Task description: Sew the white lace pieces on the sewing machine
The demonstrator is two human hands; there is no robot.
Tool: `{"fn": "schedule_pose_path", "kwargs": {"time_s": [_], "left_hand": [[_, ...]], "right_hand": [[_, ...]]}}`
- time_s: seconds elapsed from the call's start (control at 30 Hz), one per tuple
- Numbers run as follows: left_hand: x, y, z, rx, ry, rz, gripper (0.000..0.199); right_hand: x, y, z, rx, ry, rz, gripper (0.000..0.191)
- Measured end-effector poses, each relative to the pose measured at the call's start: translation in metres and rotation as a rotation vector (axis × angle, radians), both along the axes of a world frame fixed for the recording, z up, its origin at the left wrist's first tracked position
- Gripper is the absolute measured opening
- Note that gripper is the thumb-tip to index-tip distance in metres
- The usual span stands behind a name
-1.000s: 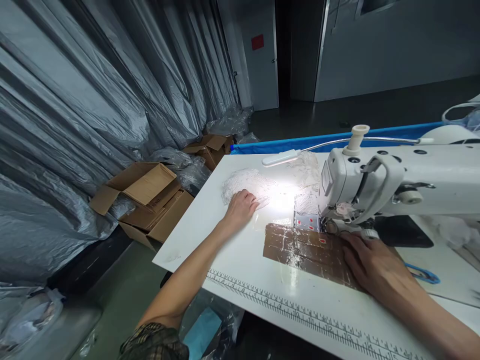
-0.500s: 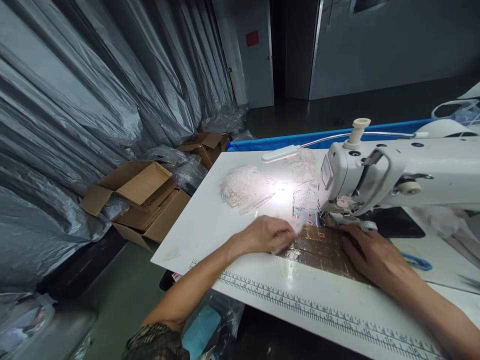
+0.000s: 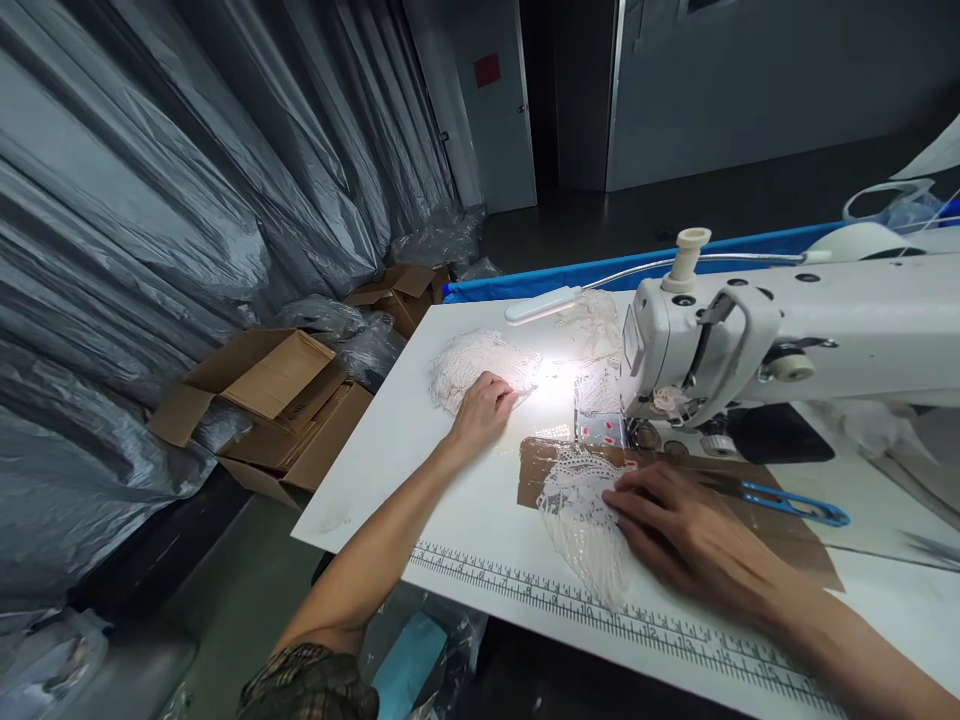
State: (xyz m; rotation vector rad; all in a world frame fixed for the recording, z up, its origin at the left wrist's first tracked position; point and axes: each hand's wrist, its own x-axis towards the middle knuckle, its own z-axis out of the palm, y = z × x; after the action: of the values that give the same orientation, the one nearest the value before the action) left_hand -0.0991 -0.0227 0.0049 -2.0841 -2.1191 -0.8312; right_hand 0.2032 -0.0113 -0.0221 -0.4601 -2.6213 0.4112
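**Left of the sewing machine: both hands on white lace**

Left of the machine's needle end, the left hand rests at the edge of a lace pile, fingers bent and fingertips at the lace; whether these grip a piece cannot be told.

On the near side of the machine head, a separate lace piece lies spread over a brown sheet, its fringe running toward the ruler markings on the white counter. The right hand lies released, fingers extended and touching this piece's edge. Blue-handled snips lie just beside that hand, nearer the wearer than the machine; their blades point toward the hand.

Against the left side of the machine head, a metal plate with red marks adjoins the brown sheet. A lit white lamp reaches out beyond the machine's left end, above more lace. Well apart to the machine's left, open cartons sit before a silver curtain.
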Motion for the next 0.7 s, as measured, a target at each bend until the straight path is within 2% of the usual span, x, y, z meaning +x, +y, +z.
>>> {"fn": "schedule_pose_path", "kwargs": {"time_s": [0.13, 0.2, 0.33, 0.4, 0.47, 0.57, 0.63, 0.7], "left_hand": [[0.0, -0.008, 0.009, 0.02, 0.004, 0.009, 0.018], [0.006, -0.02, 0.016, -0.025, 0.083, -0.041, 0.02], [0.028, -0.055, 0.027, -0.264, 0.459, -0.176, 0.02], [0.04, -0.071, 0.033, -0.374, 0.529, -0.187, 0.02], [0.048, -0.081, 0.041, -0.427, 0.527, -0.16, 0.028], [0.057, -0.077, 0.048, -0.384, 0.474, -0.141, 0.037], [0.064, -0.065, 0.046, -0.32, 0.4, -0.215, 0.034], [0.073, -0.05, 0.036, -0.283, 0.309, -0.33, 0.031]], "right_hand": [[0.0, 0.001, 0.001, -0.042, -0.014, 0.025, 0.022], [0.001, 0.002, 0.003, -0.047, 0.0, 0.012, 0.021], [0.002, 0.002, 0.009, -0.077, -0.019, 0.001, 0.023], [0.002, -0.001, 0.012, -0.123, -0.044, 0.009, 0.024], [0.001, -0.003, 0.012, -0.181, -0.056, 0.039, 0.026], [0.001, -0.005, 0.011, -0.22, -0.03, 0.075, 0.026], [0.002, -0.004, 0.008, -0.216, 0.008, 0.054, 0.025], [0.004, 0.0, 0.007, -0.221, 0.04, 0.019, 0.024]]}}
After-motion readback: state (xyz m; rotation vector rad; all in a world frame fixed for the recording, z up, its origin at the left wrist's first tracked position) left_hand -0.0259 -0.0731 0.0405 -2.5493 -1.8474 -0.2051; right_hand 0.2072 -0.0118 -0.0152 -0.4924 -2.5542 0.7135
